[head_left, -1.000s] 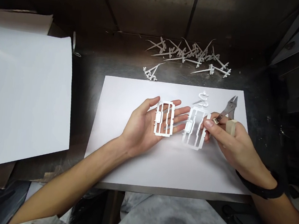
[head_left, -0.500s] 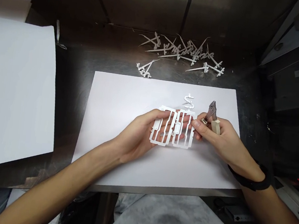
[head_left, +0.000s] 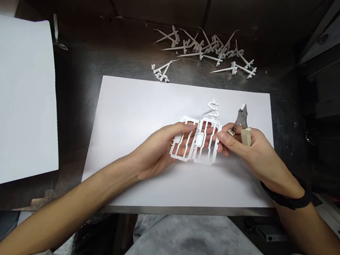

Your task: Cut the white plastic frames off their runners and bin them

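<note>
Two flat white plastic frames with slots lie side by side over the fingers of my left hand (head_left: 158,144), its thumb pressing on the upper part of the left frame (head_left: 181,158). The right frame (head_left: 204,161) has its upper right edge pinched between thumb and fingers of my right hand (head_left: 256,149). That same hand also keeps a pair of side cutters (head_left: 242,116) with cream handles in its grip, jaws pointing up and away. Just beyond the right frame is a curly white sprue piece (head_left: 212,108); I cannot tell whether it is joined to the frame.
A white sheet (head_left: 136,103) lies under my hands on the dark metal table (head_left: 85,64). Behind it is a loose heap of white plastic sprues (head_left: 209,48), with one sprue cluster (head_left: 161,71) nearer. More white paper (head_left: 13,101) covers the left side.
The two frames have come closer together, the left one now meeting the right one's edge. Both hands keep their hold, and the whole view has shifted slightly.
</note>
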Demonstrator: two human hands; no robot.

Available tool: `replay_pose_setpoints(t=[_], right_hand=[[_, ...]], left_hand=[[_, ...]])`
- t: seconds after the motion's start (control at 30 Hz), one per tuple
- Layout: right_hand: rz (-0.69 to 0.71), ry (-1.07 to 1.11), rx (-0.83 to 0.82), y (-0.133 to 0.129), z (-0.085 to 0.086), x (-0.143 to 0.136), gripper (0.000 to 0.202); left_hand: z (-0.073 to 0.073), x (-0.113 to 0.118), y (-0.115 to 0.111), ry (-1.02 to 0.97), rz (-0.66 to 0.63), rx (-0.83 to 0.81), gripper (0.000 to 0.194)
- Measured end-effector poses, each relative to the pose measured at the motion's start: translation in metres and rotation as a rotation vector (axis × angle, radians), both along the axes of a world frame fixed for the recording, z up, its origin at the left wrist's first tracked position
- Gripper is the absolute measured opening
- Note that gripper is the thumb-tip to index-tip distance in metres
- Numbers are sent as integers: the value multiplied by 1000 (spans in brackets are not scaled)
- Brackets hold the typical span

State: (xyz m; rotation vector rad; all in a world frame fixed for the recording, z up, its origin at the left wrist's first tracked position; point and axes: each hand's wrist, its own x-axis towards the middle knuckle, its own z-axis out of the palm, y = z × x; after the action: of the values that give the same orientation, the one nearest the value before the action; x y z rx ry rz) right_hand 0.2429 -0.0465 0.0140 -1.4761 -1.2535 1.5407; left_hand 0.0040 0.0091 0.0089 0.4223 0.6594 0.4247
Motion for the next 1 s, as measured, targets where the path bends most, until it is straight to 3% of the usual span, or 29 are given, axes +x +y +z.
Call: replay_pose_setpoints(t=[0.13, 0.27, 0.37, 0.53, 0.7, 0.83, 1.0], right_hand=[[14, -26, -10, 0, 1, -2, 31], [46, -115, 26, -1, 3, 1, 35], [53, -294, 101, -3, 7, 7, 40], [105, -624, 190, -6, 14, 9, 28], [191, -584, 216, -8, 16, 5, 28], [209, -583, 195, -9, 16, 7, 33], [222, -593, 181, -11, 15, 7, 33]], left_hand=[[-3, 2, -4, 20, -7, 22, 34], [-5, 3, -7, 61, -30, 162, 39], [-4, 0, -6, 175, 17, 313, 38], [9, -9, 1, 328, 24, 568, 29], [22, -14, 1, 531, 124, 863, 25], [30, -17, 3, 547, 17, 895, 20], [30, -18, 5, 519, 16, 924, 17]])
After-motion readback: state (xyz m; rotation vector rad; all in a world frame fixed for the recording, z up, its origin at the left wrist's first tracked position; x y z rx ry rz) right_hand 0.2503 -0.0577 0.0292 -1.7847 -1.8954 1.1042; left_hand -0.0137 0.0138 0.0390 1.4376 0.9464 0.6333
